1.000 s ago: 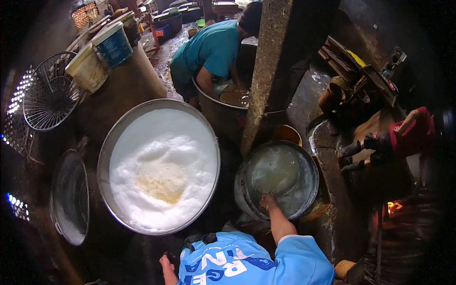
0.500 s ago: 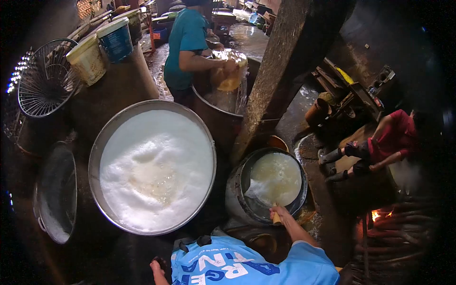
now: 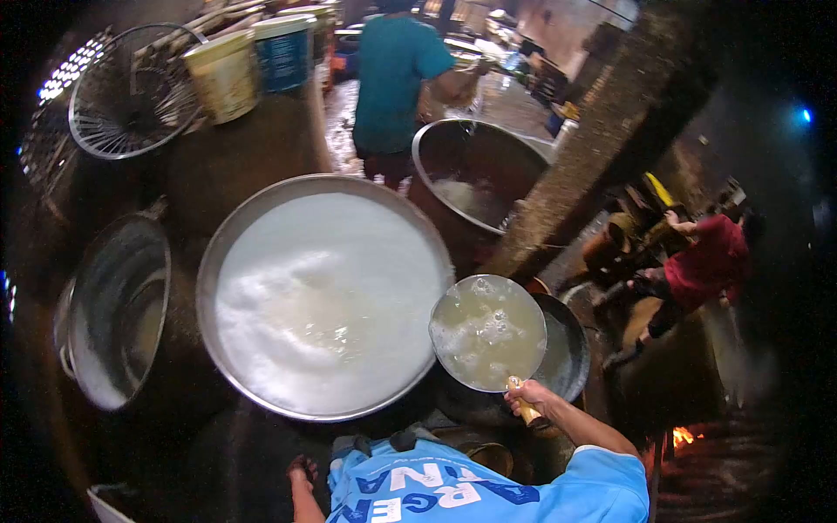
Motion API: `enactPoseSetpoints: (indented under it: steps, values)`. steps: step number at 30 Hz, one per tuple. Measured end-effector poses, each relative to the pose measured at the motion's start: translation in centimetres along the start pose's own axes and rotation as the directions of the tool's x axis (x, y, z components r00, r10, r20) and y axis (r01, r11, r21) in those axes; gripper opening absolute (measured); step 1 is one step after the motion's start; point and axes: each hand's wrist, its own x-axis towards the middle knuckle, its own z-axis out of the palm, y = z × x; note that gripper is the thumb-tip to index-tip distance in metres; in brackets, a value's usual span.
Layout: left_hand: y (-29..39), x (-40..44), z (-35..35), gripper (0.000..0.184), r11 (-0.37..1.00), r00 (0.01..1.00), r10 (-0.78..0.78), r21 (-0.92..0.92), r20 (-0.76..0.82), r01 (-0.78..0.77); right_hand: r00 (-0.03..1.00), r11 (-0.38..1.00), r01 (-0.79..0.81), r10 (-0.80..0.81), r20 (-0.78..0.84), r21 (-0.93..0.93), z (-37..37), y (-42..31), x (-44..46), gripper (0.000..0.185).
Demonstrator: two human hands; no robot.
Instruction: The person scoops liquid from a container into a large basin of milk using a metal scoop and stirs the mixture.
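Observation:
Fingers wrapped round a short wooden handle (image 3: 527,410), my right hand (image 3: 534,399) holds a round, wide scoop (image 3: 488,334) full of pale, cloudy liquid with bubbles. The scoop is roughly level, over the left part of a dark metal pot (image 3: 574,349) and close to the right rim of a large round basin (image 3: 209,305). White foam and milky liquid (image 3: 349,244) fill that basin. Below the basin, at my left side, my left hand (image 3: 302,471) is near no object; its fingers are small and dark, so their pose is unclear.
A wooden post (image 3: 593,148) slants beyond the pot. A person in teal (image 3: 392,83) stands by another tub (image 3: 418,157); a person in red (image 3: 711,261) is at the right, above a fire (image 3: 683,436). Buckets (image 3: 222,78), a wire basket (image 3: 87,131) and an empty metal tub (image 3: 166,305) are left.
My right hand has lifted the filled scoop from the pot and moved it left towards the foamy basin. The teal-clad person has turned away from the tub; the red-clad person has leaned over. The view has shifted.

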Motion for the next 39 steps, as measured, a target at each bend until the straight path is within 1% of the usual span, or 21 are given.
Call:
enactPoseSetpoints:
  steps: [1, 2, 5, 6, 8, 9, 11, 14, 17, 19, 22, 24, 25, 27, 28, 32, 33, 35, 37, 38, 39]
  values:
    - [0.5, -1.2, -0.2, 0.025, 0.998, 0.998, 0.066, -0.006, -0.022, -0.066, 0.998, 1.0, -0.018, 0.018, 0.061, -0.006, 2.3, -0.1, 0.8, 0.007]
    - [1.2, -1.3, -1.1, 0.027, 0.997, 0.997, 0.081, -0.009, -0.004, -0.081, 0.994, 0.998, -0.007, 0.013, 0.107, -0.057, 5.2, -0.1, 1.8, 0.008]
    - [3.1, -3.0, -3.5, 0.025, 0.986, 0.994, 0.094, -0.131, -0.057, -0.101, 0.948, 0.995, -0.088, 0.073, 0.309, 0.037, 13.1, 0.9, 6.8, 0.007]
    - [3.6, -2.9, -4.6, 0.025, 0.989, 0.991, 0.1, -0.097, -0.086, -0.108, 0.929, 0.995, -0.088, 0.064, 0.365, 0.047, 16.1, 1.0, 8.3, 0.006]
    - [4.3, -2.8, -7.6, 0.025, 0.978, 0.987, 0.095, -0.173, -0.128, -0.116, 0.904, 0.996, -0.068, 0.04, 0.426, 0.051, 22.6, 1.2, 10.0, 0.006]
    - [4.3, -2.8, -8.9, 0.025, 0.97, 0.985, 0.093, -0.208, -0.146, -0.123, 0.859, 0.985, -0.14, 0.068, 0.508, 0.105, 25.1, 1.7, 11.9, 0.004]
    - [4.4, -3.6, -11.3, 0.026, 0.961, 0.973, 0.092, -0.237, -0.213, -0.143, 0.903, 0.999, -0.046, 0.031, 0.429, 0.025, 30.2, 2.8, 15.3, 0.006]
    - [3.9, -5.0, -14.5, 0.028, 0.947, 0.958, 0.067, -0.283, -0.28, -0.149, 0.902, 0.999, 0.001, -0.015, 0.431, 0.032, 36.0, 3.8, 18.3, 0.006]
    - [3.1, -5.5, -17.4, 0.035, 0.929, 0.96, 0.055, -0.337, -0.276, -0.151, 0.893, 0.995, 0.007, -0.051, 0.446, 0.1, 40.2, 4.5, 20.9, 0.005]
    - [1.5, -4.5, -19.3, 0.037, 0.904, 0.959, 0.028, -0.403, -0.281, -0.144, 0.9, 0.997, -0.002, -0.03, 0.435, 0.073, 42.0, 4.5, 22.0, 0.005]
    - [0.8, -5.4, -18.8, 0.035, 0.914, 0.937, -0.014, -0.383, -0.35, -0.13, 0.923, 1.0, -0.004, -0.005, 0.384, 0.022, 43.4, 4.2, 22.7, 0.006]
    - [-0.1, -5.1, -18.7, 0.037, 0.914, 0.946, -0.037, -0.394, -0.321, -0.098, 0.933, 0.999, -0.028, 0.016, 0.36, 0.028, 43.3, 3.8, 23.1, 0.006]
    - [-0.4, -4.8, -18.6, 0.039, 0.915, 0.951, -0.047, -0.395, -0.306, -0.082, 0.935, 1.0, -0.009, 0.009, 0.353, -0.002, 43.1, 3.7, 23.2, 0.006]
    - [-1.0, -4.2, -17.9, 0.034, 0.905, 0.954, -0.047, -0.417, -0.295, -0.084, 0.94, 0.998, 0.029, -0.008, 0.34, -0.057, 42.1, 3.5, 24.2, 0.007]
    - [-1.2, -3.9, -17.5, 0.032, 0.901, 0.956, -0.046, -0.425, -0.289, -0.085, 0.948, 1.0, -0.022, 0.028, 0.316, -0.021, 41.3, 3.4, 24.7, 0.007]
    - [0.8, -3.5, -15.2, 0.02, 0.914, 0.955, 0.012, -0.385, -0.295, -0.13, 0.981, 0.996, 0.06, -0.046, 0.188, -0.071, 37.4, 2.2, 25.4, 0.01]
    - [1.5, -3.5, -14.7, 0.019, 0.925, 0.959, 0.022, -0.357, -0.283, -0.126, 0.979, 0.992, 0.075, -0.054, 0.196, -0.103, 36.2, 1.4, 25.1, 0.01]
    - [3.0, -3.3, -13.7, 0.019, 0.946, 0.965, 0.041, -0.3, -0.257, -0.12, 0.982, 0.972, 0.167, -0.148, 0.119, -0.164, 33.7, -0.1, 24.5, 0.009]
    - [4.2, -3.5, -12.2, 0.018, 0.954, 0.963, 0.078, -0.262, -0.257, -0.147, 0.889, 0.928, 0.371, -0.342, 0.305, -0.04, 27.8, -0.5, 28.4, 0.008]
    - [4.9, -4.0, -11.3, 0.017, 0.957, 0.962, 0.095, -0.244, -0.256, -0.16, 0.851, 0.874, 0.476, -0.429, 0.304, -0.099, 26.2, -1.8, 27.0, 0.009]
    - [5.4, -4.2, -10.7, 0.018, 0.961, 0.963, 0.119, -0.217, -0.242, -0.173, 0.828, 0.866, 0.499, -0.465, 0.314, -0.033, 24.3, -3.0, 26.6, 0.009]
